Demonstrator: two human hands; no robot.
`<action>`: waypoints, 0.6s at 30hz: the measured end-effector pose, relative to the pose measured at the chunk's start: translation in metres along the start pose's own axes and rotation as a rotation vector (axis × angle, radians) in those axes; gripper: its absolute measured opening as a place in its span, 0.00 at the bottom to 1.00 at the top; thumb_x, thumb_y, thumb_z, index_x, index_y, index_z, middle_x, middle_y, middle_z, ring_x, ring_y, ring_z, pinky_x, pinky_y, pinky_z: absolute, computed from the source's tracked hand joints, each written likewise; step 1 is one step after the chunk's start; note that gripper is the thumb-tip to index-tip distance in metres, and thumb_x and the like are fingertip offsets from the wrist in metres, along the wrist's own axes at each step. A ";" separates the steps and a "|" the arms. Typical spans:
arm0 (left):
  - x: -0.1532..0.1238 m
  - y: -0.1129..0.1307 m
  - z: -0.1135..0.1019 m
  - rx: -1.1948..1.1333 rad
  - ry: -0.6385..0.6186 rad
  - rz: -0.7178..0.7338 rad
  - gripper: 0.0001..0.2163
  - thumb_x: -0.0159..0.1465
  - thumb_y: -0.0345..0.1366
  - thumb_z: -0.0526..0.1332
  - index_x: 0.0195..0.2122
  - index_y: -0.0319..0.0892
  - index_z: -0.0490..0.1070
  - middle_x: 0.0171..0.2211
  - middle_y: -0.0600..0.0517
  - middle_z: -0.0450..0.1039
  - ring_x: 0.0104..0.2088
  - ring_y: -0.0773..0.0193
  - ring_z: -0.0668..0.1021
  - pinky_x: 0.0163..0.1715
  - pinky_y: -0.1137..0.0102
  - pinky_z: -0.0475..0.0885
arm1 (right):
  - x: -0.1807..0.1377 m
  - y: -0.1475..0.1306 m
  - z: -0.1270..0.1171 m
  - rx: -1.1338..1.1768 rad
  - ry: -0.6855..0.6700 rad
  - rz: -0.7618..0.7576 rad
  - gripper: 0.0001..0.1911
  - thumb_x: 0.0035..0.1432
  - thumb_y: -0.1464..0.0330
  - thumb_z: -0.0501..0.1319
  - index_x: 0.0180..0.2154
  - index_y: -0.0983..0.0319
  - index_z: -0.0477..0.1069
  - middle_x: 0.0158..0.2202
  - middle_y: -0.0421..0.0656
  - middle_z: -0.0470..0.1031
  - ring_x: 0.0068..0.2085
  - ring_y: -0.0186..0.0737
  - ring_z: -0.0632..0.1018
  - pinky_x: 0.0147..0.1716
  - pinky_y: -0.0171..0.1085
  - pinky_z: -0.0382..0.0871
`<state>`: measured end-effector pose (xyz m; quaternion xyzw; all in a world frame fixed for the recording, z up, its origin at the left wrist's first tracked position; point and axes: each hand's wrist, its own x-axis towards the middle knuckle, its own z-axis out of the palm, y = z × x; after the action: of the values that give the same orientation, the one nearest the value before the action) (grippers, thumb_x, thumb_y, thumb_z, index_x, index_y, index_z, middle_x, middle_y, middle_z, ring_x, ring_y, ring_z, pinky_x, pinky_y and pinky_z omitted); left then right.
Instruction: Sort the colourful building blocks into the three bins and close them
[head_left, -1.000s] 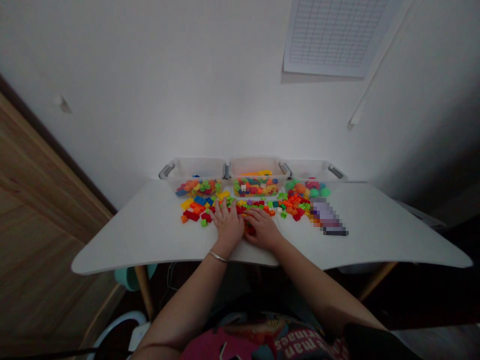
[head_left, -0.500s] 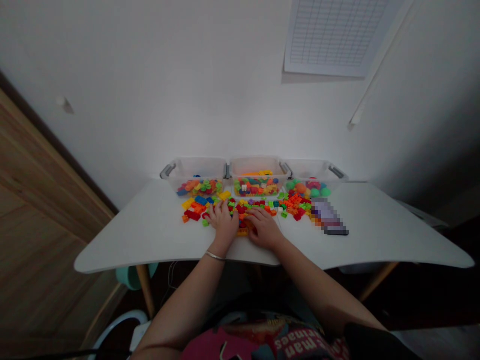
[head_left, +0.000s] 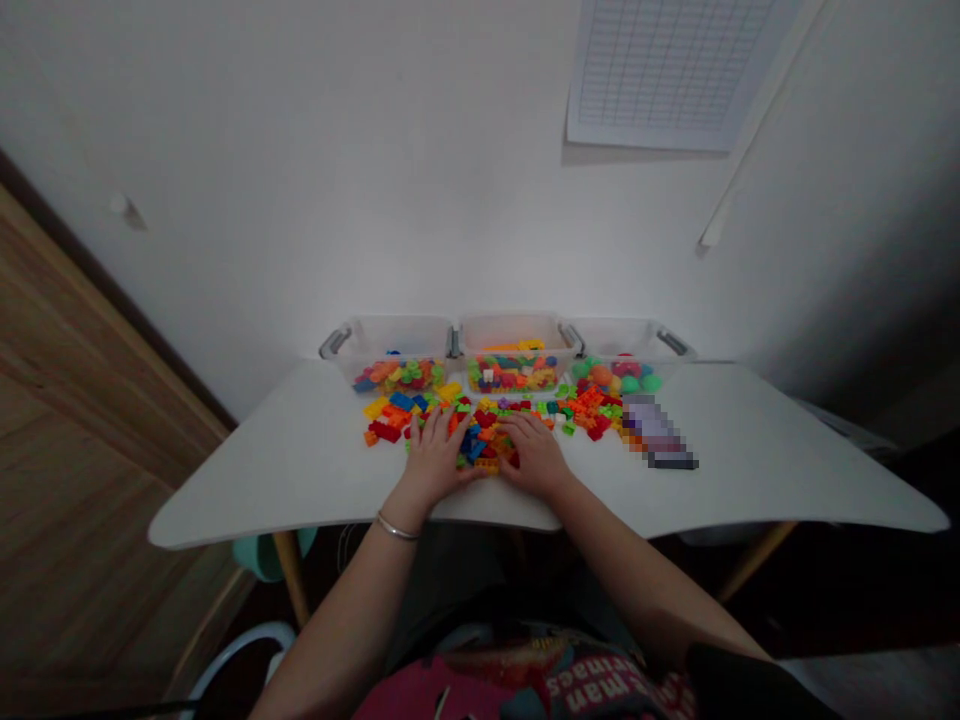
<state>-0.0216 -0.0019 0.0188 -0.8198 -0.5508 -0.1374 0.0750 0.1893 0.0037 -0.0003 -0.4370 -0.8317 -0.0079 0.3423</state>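
Note:
Many small coloured building bricks (head_left: 390, 418) lie scattered across the middle of a white table (head_left: 300, 470). My left hand (head_left: 433, 455) lies flat on the table with its fingers stretched out, touching bricks. My right hand (head_left: 534, 455) lies palm down just to the right, fingers forward on the bricks. Between the two hands sits a small heap of bricks (head_left: 483, 446) in blue, red, orange and green. A thin bracelet (head_left: 396, 528) circles my left wrist.
Three clear plastic bins stand against the wall: the left bin (head_left: 390, 340), the middle bin (head_left: 510, 332) and the right bin (head_left: 637, 340), each holding coloured pieces. A blurred flat object (head_left: 656, 435) lies right of the bricks. A wooden panel (head_left: 75, 420) stands at left.
My left hand has slid back and left toward the table's front edge. A heap of bricks that my hands covered now shows between them. My right hand has hardly moved.

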 end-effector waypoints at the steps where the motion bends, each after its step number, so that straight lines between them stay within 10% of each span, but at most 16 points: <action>1: 0.001 0.001 0.002 0.008 0.003 -0.011 0.41 0.55 0.56 0.64 0.66 0.45 0.57 0.67 0.38 0.55 0.67 0.41 0.56 0.64 0.39 0.45 | 0.000 0.001 0.000 -0.007 0.006 0.017 0.22 0.50 0.69 0.62 0.49 0.63 0.72 0.52 0.50 0.74 0.57 0.52 0.68 0.61 0.54 0.60; 18: 0.000 0.017 0.009 0.033 0.115 -0.162 0.28 0.64 0.48 0.57 0.63 0.42 0.63 0.66 0.38 0.56 0.67 0.43 0.58 0.63 0.40 0.50 | -0.007 0.006 -0.004 -0.116 0.049 0.200 0.21 0.52 0.64 0.62 0.48 0.65 0.72 0.52 0.52 0.73 0.57 0.53 0.68 0.61 0.53 0.60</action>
<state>-0.0046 -0.0058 0.0112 -0.7621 -0.6122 -0.1807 0.1086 0.1990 0.0011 -0.0034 -0.5365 -0.7735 -0.0326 0.3359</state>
